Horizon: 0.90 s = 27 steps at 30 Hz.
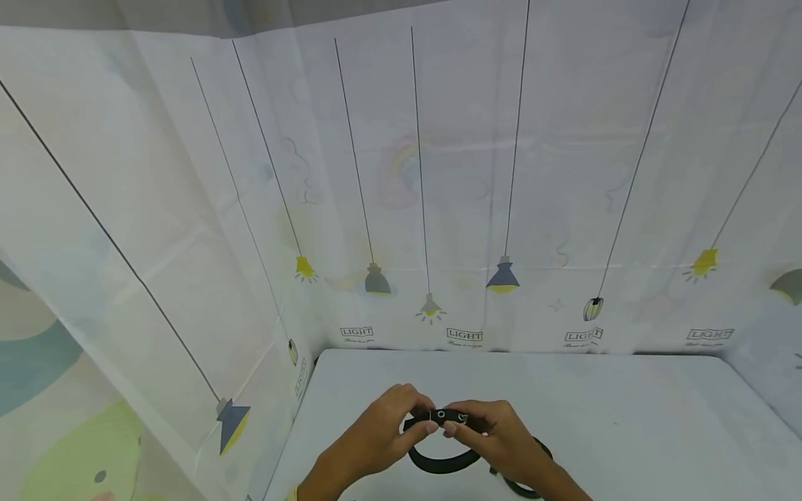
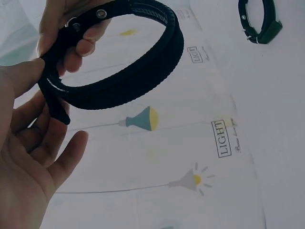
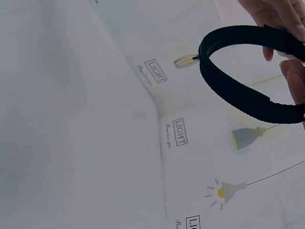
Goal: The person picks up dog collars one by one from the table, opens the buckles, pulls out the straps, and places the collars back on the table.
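A black dog collar [image 1: 443,465], closed into a loop with metal eyelets along its strap, is held up over the white table [image 1: 633,410]. My left hand [image 1: 391,430] pinches the strap between thumb and fingers on one side of the eyelets. On the other side my right hand [image 1: 501,433] grips the strap near its metal fitting. In the left wrist view the loop of the collar [image 2: 138,81] hangs out from both hands, and a short strap end points down beside the left fingers. The right wrist view shows the loop's padded band [image 3: 233,93].
A second dark collar [image 2: 259,24] lies on the table, partly behind my right forearm in the head view. A pale sheet [image 1: 464,209] printed with hanging lamps rises along the table's back and left edges.
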{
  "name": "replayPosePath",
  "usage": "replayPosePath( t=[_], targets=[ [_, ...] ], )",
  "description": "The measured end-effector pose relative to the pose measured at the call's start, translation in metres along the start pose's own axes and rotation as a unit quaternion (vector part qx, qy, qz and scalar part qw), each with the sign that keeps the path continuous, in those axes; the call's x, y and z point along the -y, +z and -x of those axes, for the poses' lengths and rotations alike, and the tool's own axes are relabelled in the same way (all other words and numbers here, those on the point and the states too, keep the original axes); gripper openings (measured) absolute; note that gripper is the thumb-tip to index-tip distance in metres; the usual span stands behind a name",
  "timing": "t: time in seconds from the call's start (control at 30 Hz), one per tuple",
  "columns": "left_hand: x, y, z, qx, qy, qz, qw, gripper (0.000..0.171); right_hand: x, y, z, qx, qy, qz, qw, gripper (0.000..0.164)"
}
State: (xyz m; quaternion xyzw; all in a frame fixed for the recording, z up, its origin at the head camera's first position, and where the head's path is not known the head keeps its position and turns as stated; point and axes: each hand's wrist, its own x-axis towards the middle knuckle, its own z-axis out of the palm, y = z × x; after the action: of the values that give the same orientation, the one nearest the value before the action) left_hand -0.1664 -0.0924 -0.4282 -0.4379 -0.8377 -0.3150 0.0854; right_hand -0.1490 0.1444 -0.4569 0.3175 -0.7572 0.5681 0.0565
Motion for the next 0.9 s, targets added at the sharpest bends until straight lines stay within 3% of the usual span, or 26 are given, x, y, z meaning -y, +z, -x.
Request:
replayPosePath(
  t=[0.33, 0.5, 0.67, 0.77, 0.9],
  targets=[
    [0.003, 0.007, 0.0, -0.018, -0.016, 0.081, 0.9965, 0.032, -0.002, 0.007, 0.004, -0.026, 0.002, -0.051, 0.998, 0.019],
    [0.004, 0.005, 0.001, -0.012, -0.024, 0.093, 0.9953, 0.027, -0.004, 0.013, 0.005, -0.02, 0.042, -0.083, 0.995, 0.018],
    [0.004, 0.003, 0.003, 0.014, -0.038, 0.066, 0.997, 0.029, -0.005, 0.012, 0.004, -0.018, 0.068, -0.026, 0.997, 0.017],
    [0.004, 0.003, 0.004, 0.03, -0.041, 0.048, 0.9975, 0.03, -0.004, 0.009, 0.002, -0.011, 0.055, 0.012, 0.998, 0.018],
    [0.005, 0.002, 0.004, 0.035, -0.043, 0.053, 0.9971, 0.03, -0.004, 0.003, -0.001, 0.001, 0.043, 0.025, 0.999, 0.018]
  ],
)
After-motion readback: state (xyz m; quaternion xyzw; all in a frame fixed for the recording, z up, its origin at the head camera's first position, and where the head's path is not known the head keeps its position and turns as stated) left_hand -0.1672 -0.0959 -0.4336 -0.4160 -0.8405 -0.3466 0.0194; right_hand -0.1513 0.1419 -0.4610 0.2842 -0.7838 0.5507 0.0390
